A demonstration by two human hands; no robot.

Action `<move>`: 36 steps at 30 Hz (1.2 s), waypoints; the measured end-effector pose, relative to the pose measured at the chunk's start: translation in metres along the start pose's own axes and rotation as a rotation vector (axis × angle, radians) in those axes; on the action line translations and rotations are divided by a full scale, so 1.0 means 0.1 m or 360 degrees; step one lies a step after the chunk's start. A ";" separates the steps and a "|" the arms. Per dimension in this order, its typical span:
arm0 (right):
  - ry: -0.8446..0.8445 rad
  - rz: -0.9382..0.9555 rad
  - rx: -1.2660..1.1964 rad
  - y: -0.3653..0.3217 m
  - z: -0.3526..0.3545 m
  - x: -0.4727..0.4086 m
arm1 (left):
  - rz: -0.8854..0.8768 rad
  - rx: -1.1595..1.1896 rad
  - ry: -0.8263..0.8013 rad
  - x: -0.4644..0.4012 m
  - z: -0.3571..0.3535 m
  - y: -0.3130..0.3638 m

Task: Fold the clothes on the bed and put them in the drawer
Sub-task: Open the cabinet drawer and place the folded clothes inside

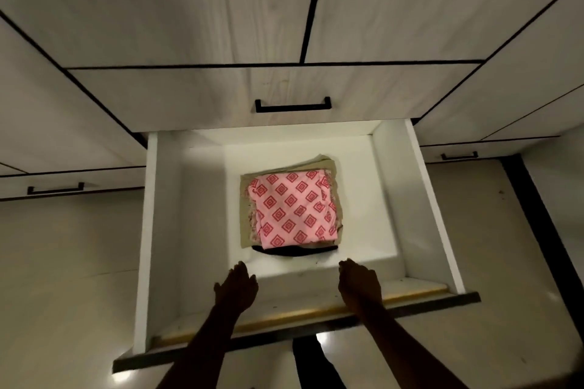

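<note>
Both grips are wide and hold nothing: the left hand (237, 289) and right hand (358, 284) reach with relaxed fingers over the front of the open white drawer (164, 230) in the lower middle of the frame. At the drawer's centre lies a folded pink diamond-patterned cloth (292, 208), stacked on a beige garment (330, 164) and a black one (294, 251).

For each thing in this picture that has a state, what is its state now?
drawer: pulled open.
pink patterned cloth: folded, lying on top of the pile in the drawer.
beige cloth: folded, under the pink one.
black cloth: at the bottom, only an edge shows.
upper drawer: closed.
left hand: open, holding nothing.
right hand: open, holding nothing.
</note>
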State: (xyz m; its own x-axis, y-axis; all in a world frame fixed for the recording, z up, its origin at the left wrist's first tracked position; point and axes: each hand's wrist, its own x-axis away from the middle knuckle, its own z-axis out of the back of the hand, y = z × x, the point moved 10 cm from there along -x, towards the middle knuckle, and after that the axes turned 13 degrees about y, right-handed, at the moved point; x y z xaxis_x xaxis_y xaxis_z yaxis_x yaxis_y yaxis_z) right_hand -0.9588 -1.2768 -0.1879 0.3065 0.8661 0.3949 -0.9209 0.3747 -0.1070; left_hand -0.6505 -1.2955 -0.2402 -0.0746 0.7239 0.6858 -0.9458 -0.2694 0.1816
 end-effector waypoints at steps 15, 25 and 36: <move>0.0181 0.0249 -0.0077 0.07 0.09 1.67 | -0.0380 -0.0233 0.0366 2.11 -0.11 0.03; 0.0095 0.0276 -0.0088 0.04 -0.07 1.80 | -0.0292 -0.0123 0.0243 2.13 -0.32 0.02; 0.0157 0.0335 -0.0063 -0.18 0.07 1.21 | -0.0430 -0.0150 0.0245 1.66 0.04 0.20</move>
State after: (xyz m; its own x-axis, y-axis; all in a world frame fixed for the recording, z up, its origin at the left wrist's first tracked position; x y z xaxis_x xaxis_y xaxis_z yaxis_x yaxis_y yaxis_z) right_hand -0.9070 -1.1812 -0.1318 0.1324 0.9539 0.2694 -0.9576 0.1933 -0.2138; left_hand -0.6803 -1.1826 -0.1200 0.1431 0.8507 0.5058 -0.9624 0.0003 0.2718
